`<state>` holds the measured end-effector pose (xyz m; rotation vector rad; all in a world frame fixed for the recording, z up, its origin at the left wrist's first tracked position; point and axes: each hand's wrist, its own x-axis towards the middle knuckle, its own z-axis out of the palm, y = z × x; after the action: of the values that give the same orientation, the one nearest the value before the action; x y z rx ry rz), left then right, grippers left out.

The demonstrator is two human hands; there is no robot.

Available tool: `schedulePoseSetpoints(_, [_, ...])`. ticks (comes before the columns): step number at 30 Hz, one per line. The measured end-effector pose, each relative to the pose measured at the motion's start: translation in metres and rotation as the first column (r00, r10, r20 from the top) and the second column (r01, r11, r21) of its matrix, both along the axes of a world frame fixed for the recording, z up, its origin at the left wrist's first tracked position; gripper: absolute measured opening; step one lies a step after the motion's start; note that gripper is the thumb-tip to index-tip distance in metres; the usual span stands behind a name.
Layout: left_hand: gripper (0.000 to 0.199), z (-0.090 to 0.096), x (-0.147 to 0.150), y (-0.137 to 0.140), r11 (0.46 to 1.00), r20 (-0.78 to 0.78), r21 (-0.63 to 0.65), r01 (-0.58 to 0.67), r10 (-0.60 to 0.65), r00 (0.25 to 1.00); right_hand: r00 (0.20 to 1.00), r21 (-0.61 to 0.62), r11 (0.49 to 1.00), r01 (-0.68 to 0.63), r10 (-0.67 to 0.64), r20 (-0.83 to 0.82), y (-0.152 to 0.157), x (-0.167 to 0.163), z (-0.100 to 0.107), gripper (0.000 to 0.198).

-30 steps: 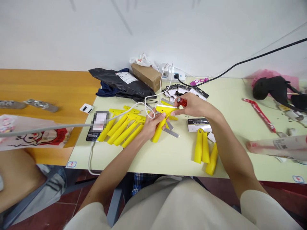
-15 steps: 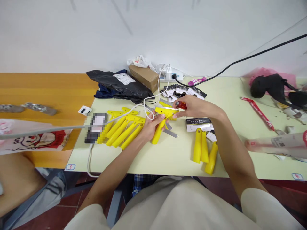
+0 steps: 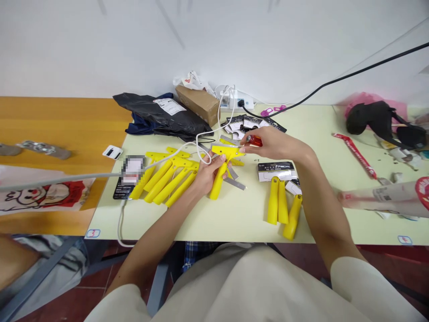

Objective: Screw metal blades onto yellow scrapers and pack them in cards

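Observation:
My left hand (image 3: 204, 177) is closed round a yellow scraper (image 3: 218, 180), its wide head up and its handle pointing down toward me. In my right hand (image 3: 276, 142) is a red-handled screwdriver (image 3: 255, 141); its tip is hidden, and my fingertips touch the right end of the scraper's head. Loose metal blades (image 3: 236, 184) lie on the table just under and beside the scraper. Several more yellow scrapers (image 3: 164, 181) lie in a row left of my left hand. Three yellow handles (image 3: 274, 201) rest below my right wrist, by a black and white card pack (image 3: 276, 171).
A black plastic parcel (image 3: 164, 118) and a cardboard box (image 3: 199, 103) stand at the back. White cable (image 3: 187, 145) crosses over the scrapers near my left hand. More card packs (image 3: 246, 123) lie behind my hands. At right are a red strip (image 3: 355, 154) and a plastic cup (image 3: 385, 197).
The whole view has shifted slightly, so things appear a little up and left. The screwdriver has turned a little in my right hand. Both hands keep their holds.

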<state>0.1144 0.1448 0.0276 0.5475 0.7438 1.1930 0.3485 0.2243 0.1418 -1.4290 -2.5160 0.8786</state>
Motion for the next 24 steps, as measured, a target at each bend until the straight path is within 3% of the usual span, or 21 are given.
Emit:
schedulePoseSetpoints(4, [0.053, 0.000, -0.002, 0.004, 0.997, 0.048, -0.044, -0.056, 0.058, 0.997, 0.983, -0.068, 0.996, 0.054, -0.041, 0.182, 0.012, 0.017, -0.004, 0.033])
schedulePoseSetpoints(10, [0.049, -0.005, -0.004, 0.007, 0.996, 0.075, -0.058, -0.071, 0.075, 0.994, 0.917, -0.208, 0.971, 0.120, -0.028, 0.397, 0.025, 0.018, -0.027, 0.019])
schedulePoseSetpoints(16, [0.051, -0.003, -0.004, 0.006, 0.996, 0.053, -0.053, -0.072, 0.075, 0.996, 0.880, -0.261, 0.956, 0.132, 0.009, 0.475, 0.034, 0.013, -0.045, 0.018])
schedulePoseSetpoints(24, [0.053, -0.005, -0.004, 0.007, 0.997, 0.040, -0.038, -0.064, 0.065, 0.997, 0.847, -0.225, 0.968, 0.116, 0.022, 0.531, 0.037, 0.019, -0.053, 0.026])
